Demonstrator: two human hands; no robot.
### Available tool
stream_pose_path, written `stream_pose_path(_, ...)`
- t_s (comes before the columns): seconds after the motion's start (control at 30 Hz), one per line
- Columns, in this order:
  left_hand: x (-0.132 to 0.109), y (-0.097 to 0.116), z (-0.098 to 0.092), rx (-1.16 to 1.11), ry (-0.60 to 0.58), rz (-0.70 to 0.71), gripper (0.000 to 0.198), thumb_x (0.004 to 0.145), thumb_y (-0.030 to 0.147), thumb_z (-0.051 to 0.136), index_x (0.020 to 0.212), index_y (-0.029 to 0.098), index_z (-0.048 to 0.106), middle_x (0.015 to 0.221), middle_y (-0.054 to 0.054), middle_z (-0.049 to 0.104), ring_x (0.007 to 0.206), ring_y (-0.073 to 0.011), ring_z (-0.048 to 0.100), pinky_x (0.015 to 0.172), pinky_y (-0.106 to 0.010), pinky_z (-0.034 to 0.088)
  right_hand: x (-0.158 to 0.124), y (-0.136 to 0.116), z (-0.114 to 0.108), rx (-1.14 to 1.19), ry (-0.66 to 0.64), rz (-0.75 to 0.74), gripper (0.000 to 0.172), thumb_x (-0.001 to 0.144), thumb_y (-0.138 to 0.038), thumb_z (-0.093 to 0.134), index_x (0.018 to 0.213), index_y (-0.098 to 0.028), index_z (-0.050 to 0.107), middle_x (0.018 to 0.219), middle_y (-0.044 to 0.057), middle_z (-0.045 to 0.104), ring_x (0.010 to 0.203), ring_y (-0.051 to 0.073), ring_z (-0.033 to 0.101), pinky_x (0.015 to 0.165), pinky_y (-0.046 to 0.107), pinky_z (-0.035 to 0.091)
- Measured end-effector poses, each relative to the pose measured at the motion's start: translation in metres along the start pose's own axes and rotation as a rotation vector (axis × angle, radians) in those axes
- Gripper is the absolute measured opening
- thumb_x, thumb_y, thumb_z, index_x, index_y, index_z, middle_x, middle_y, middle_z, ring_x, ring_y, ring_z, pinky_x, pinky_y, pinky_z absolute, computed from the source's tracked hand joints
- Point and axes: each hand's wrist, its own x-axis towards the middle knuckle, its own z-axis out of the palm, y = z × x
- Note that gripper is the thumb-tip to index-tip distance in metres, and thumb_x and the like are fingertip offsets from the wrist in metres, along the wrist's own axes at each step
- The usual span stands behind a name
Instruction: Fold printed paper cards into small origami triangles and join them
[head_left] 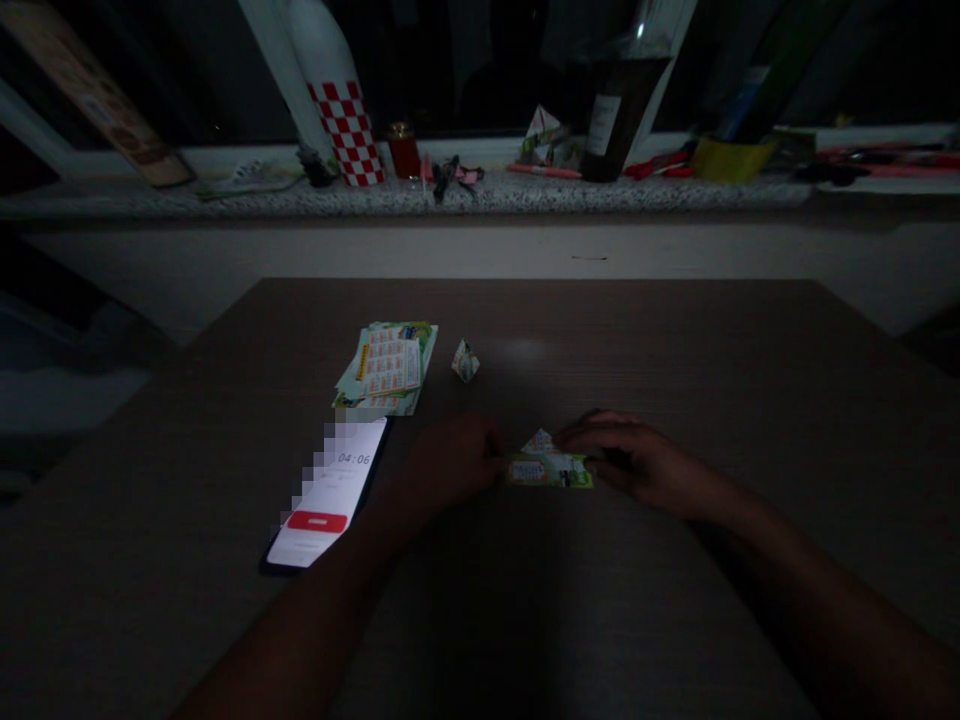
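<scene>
A small piece of printed paper (549,472), green and white, lies partly folded on the table, with a pointed flap rising along its far edge. At its left end my left hand (463,455) has its fingertips pinched on the edge. My right hand (637,455) reaches in from the other side, its fingers on the flap and its thumb at the right end. A small folded paper shape (465,362) stands farther back, apart from both hands. Beyond my left hand rests a stack of similar printed sheets (386,362).
A phone (330,495) with a lit timer screen lies beside my left forearm on the dark wooden table (675,340). Along the granite windowsill (262,207) stand a red-and-white checkered bottle (349,125), a dark bottle (609,125), a yellow pot (731,160) and small items.
</scene>
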Motion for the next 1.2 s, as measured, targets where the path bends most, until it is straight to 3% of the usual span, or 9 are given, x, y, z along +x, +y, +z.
stream_pose_path(0.13, -0.002, 0.004, 0.005, -0.004, 0.075, 0.060, 0.017, 0.075, 0.029, 0.062, 0.090, 0.020, 0.065, 0.088, -0.003, 0.068, 0.078, -0.0196, 0.063, 0.062, -0.028, 0.043, -0.002, -0.003, 0.001, -0.005, 0.040, 0.031, 0.045, 0.079, -0.004, 0.057, 0.117, -0.028, 0.062, 0.111, 0.006, 0.066, 0.105, 0.022, 0.060, 0.092, 0.042, 0.047)
stream_pose_path(0.27, -0.004, 0.010, 0.017, 0.030, 0.217, 0.165, 0.024, 0.074, 0.026, 0.063, 0.096, 0.018, 0.063, 0.096, -0.005, 0.064, 0.088, -0.0215, 0.059, 0.076, -0.031, 0.046, -0.003, -0.006, 0.006, -0.015, 0.089, 0.070, 0.042, 0.079, -0.007, 0.058, 0.117, -0.026, 0.062, 0.111, 0.007, 0.065, 0.104, 0.023, 0.059, 0.091, 0.042, 0.048)
stream_pose_path(0.43, -0.001, 0.019, 0.032, 0.053, 0.324, 0.235, 0.032, 0.079, 0.039, 0.062, 0.103, 0.018, 0.063, 0.103, -0.008, 0.058, 0.102, -0.0254, 0.052, 0.092, -0.038, 0.041, -0.001, -0.010, 0.011, -0.029, 0.119, 0.062, 0.037, 0.079, -0.008, 0.057, 0.112, -0.024, 0.063, 0.104, 0.007, 0.067, 0.099, 0.023, 0.060, 0.088, 0.042, 0.047)
stream_pose_path(0.63, 0.003, 0.022, 0.039, -0.001, 0.305, 0.253, 0.028, 0.079, 0.032, 0.064, 0.104, 0.018, 0.064, 0.101, -0.006, 0.059, 0.101, -0.0240, 0.052, 0.091, -0.037, 0.041, 0.002, -0.011, 0.016, -0.067, 0.165, 0.066, 0.030, 0.082, -0.013, 0.059, 0.111, -0.023, 0.062, 0.106, 0.006, 0.067, 0.101, 0.023, 0.059, 0.091, 0.042, 0.045)
stream_pose_path(0.8, 0.005, 0.019, 0.042, -0.027, 0.327, 0.270, 0.026, 0.080, 0.032, 0.064, 0.101, 0.017, 0.064, 0.101, -0.007, 0.059, 0.100, -0.0238, 0.052, 0.091, -0.038, 0.041, 0.004, -0.012, 0.021, -0.225, 0.168, 0.082, 0.036, 0.085, -0.025, 0.060, 0.121, -0.020, 0.058, 0.120, 0.010, 0.063, 0.113, 0.026, 0.053, 0.097, 0.045, 0.040)
stream_pose_path(0.97, 0.006, 0.019, 0.042, -0.029, 0.321, 0.296, 0.025, 0.081, 0.035, 0.064, 0.099, 0.017, 0.064, 0.101, -0.007, 0.060, 0.099, -0.0245, 0.053, 0.090, -0.039, 0.042, 0.009, -0.018, 0.025, -0.399, 0.102, 0.116, 0.042, 0.090, -0.029, 0.053, 0.130, -0.017, 0.054, 0.135, 0.014, 0.053, 0.123, 0.030, 0.045, 0.101, 0.048, 0.035)
stream_pose_path(1.2, 0.007, 0.019, 0.042, -0.068, 0.328, 0.324, 0.022, 0.079, 0.027, 0.066, 0.098, 0.016, 0.064, 0.101, -0.007, 0.061, 0.098, -0.0236, 0.054, 0.089, -0.038, 0.042, 0.011, -0.018, 0.026, -0.404, 0.068, 0.101, 0.041, 0.091, -0.028, 0.049, 0.132, -0.021, 0.052, 0.139, 0.013, 0.049, 0.126, 0.030, 0.043, 0.101, 0.049, 0.034)
